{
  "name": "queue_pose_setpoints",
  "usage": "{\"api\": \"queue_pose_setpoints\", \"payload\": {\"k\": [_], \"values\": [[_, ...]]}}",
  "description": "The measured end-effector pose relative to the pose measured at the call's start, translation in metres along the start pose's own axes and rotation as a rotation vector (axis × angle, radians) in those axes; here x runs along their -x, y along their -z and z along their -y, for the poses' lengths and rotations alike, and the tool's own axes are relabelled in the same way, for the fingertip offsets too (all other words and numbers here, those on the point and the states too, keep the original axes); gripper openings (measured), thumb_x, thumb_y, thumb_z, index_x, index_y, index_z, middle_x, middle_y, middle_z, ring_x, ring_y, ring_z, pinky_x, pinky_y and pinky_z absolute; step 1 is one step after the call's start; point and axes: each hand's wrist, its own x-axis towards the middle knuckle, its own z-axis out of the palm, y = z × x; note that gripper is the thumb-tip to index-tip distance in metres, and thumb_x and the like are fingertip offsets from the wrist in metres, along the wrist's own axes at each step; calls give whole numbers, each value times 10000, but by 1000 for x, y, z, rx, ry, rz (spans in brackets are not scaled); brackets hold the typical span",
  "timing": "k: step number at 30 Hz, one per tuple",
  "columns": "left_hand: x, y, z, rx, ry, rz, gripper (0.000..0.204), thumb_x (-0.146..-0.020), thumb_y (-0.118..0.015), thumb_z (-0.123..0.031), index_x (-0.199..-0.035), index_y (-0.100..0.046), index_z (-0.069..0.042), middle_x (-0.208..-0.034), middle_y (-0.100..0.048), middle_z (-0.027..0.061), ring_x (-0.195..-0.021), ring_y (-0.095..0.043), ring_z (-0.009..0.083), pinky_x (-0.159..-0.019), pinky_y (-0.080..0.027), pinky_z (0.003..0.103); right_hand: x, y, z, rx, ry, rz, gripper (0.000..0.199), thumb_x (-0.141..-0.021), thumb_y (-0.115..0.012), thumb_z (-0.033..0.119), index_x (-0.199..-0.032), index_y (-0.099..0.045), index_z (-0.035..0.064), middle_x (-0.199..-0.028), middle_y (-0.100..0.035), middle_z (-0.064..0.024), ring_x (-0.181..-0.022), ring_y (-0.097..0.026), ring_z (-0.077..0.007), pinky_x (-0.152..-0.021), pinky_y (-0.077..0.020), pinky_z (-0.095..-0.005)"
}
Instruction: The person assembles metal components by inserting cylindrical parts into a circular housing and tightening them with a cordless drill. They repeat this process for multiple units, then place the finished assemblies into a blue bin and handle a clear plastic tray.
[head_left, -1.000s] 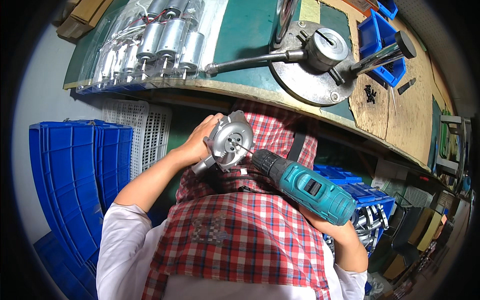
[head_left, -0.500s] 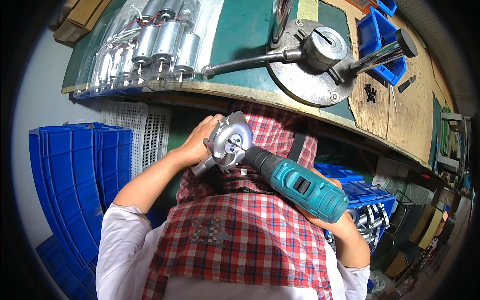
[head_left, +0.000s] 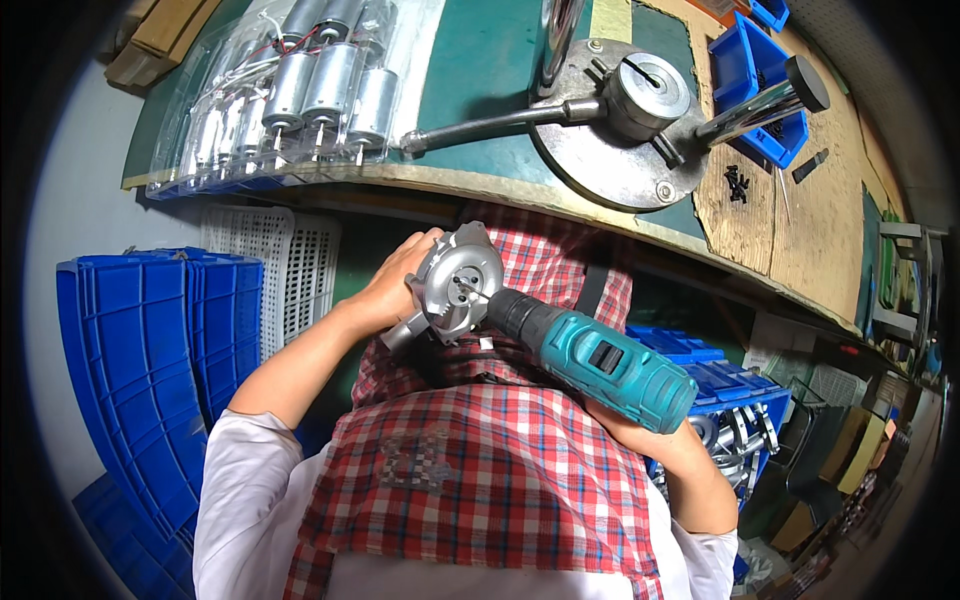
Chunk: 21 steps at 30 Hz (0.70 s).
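Note:
In front of my lap, my left hand (head_left: 392, 283) grips a round silver metal housing (head_left: 432, 284) from its far left side, its fingers partly hidden behind the part. The housing's open face is turned toward the drill, and a short pipe stub sticks out at its lower left. My right hand (head_left: 632, 428) is wrapped round the handle of a teal cordless drill (head_left: 625, 372), mostly hidden under the drill body. The drill's thin bit reaches the dark screw holes at the housing's centre; whether it sits in a screw head is too small to tell.
Across the bench stand a tray of silver motors (head_left: 300, 90), a round steel press fixture (head_left: 620, 130) with a lever, small black screws (head_left: 736, 184) and a blue parts bin (head_left: 750, 80). Blue crates (head_left: 130, 370) stand at left; a blue crate of metal parts (head_left: 735, 440) is at right.
The drill has tilted and shifted very slightly, its bit moving a little across the housing's centre. My left hand and the housing have hardly moved.

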Motion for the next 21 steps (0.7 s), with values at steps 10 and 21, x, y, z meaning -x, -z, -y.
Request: {"api": "queue_pose_setpoints", "payload": {"k": [10, 21], "values": [[-7, -6, 27, 33, 22, 18, 581, -819, -681, -163, -1328, -445, -11, -1247, -524, 189, -1187, -509, 369, -1030, -414, 421, 11, 8, 7, -4, -136, 91, 285, -705, -797, 112, -956, -681, 42, -893, -695, -115, -811, -680, -300, -736, -519, -379], [-8, 1, 11, 14, 17, 38, 559, -794, -695, -135, -1289, -467, -10, -1204, -537, 170, -1156, -511, 353, -1014, -424, 419, 5, 5, -5, 40, 13, 12, 414, -655, -791, 126, -1019, -646, -3, -792, -693, -161, -702, -705, -332, -624, -553, -365]]}}
